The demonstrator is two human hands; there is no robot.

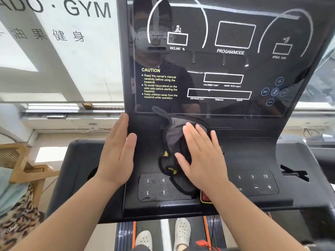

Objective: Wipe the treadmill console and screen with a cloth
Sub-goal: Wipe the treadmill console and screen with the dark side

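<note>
Cloth (174, 140) under flat R fingers (192, 134)

Both forearms (72, 214) are bare to the left hand (116, 156) and right hand (201, 160). The feet wear white perforated clogs (182, 232).

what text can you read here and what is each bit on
"ADO · GYM", cut off at left, with "油果健身" below: wall sign
"INCLINE %", "PROGAM/MODE", "SPEED", "CAUTION", "CALORIES", "HEART RATE", "DISTANCE": screen
"3", "6": left keypad
"6", "9", "12": right keypad
Units and the smallest bottom-row labels on the screen: too blurred to read surely.
</note>
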